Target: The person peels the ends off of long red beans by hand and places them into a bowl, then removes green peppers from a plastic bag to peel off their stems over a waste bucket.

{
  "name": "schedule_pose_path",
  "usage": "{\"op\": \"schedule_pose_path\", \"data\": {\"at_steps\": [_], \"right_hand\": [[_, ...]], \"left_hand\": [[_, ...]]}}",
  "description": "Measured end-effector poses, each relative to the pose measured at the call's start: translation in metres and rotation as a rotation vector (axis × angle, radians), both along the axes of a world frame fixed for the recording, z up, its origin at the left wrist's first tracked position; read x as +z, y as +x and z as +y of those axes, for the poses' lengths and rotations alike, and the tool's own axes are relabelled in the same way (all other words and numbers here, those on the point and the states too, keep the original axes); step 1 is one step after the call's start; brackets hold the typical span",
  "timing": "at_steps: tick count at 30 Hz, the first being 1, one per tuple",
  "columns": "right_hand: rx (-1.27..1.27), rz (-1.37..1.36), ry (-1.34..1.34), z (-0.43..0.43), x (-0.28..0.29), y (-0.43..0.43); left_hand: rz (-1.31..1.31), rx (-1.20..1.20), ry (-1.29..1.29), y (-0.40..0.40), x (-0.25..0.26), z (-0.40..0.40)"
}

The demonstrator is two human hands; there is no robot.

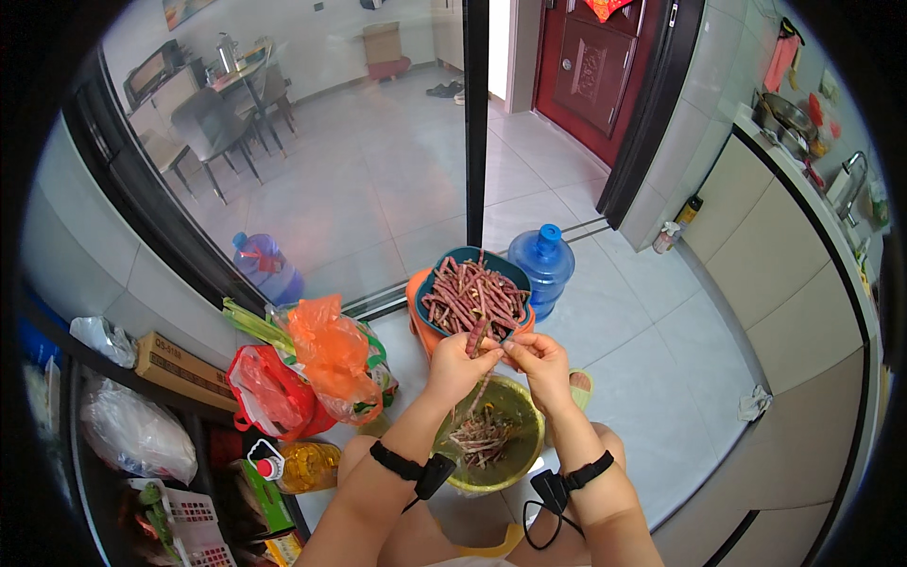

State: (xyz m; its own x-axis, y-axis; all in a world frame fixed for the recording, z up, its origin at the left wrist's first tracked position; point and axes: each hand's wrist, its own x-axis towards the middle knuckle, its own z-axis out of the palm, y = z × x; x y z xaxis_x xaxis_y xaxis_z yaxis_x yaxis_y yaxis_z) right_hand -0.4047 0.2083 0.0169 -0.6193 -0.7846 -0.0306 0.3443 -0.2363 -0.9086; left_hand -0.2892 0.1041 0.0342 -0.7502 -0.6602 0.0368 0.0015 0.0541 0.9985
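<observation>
My left hand (459, 367) grips a short bundle of purple-red bean pods (477, 336), which stick up past the fingers. Thumb and fingertips of my right hand (542, 360) are pinched together against the left fingertips, at a bean end mostly hidden by the fingers. A thin strand hangs below the left hand. Just beyond both hands, a dark teal basin (423, 287) is heaped with purple beans (471, 290). Beneath my wrists stands a yellow-green basin (533, 425) with a clear plastic liner, holding thin bean trimmings (483, 436).
An orange stool-like support (418, 322) is under the teal basin, beside a blue water jug (542, 266). At left are an orange plastic bag (329, 347), a red bag (273, 397), an oil bottle (308, 466) and shelves. A glass door (340, 156) stands ahead; cabinets (793, 298) line the right.
</observation>
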Motion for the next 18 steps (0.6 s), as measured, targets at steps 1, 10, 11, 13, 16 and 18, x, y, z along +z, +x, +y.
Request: {"op": "schedule_pose_path", "data": {"at_steps": [1,10,11,13,16,18], "right_hand": [[0.004,-0.018,0.019,-0.002,0.004,0.001],[0.111,0.099,0.136,-0.007,0.003,-0.006],[0.114,0.131,0.145,-0.009,0.006,-0.007],[0.112,0.193,0.176,-0.013,0.008,-0.01],[0.082,0.283,0.24,-0.022,0.01,-0.012],[0.039,0.345,0.282,-0.03,0.012,-0.009]], "left_hand": [[-0.018,0.002,-0.019,0.001,0.0,-0.003],[-0.013,0.006,-0.023,-0.002,-0.009,-0.017],[-0.016,0.0,-0.068,-0.002,-0.008,-0.019],[-0.018,-0.011,-0.159,-0.004,-0.004,-0.024],[-0.125,0.011,-0.397,-0.005,-0.009,-0.033],[-0.119,0.036,-0.405,-0.006,-0.016,-0.038]]}}
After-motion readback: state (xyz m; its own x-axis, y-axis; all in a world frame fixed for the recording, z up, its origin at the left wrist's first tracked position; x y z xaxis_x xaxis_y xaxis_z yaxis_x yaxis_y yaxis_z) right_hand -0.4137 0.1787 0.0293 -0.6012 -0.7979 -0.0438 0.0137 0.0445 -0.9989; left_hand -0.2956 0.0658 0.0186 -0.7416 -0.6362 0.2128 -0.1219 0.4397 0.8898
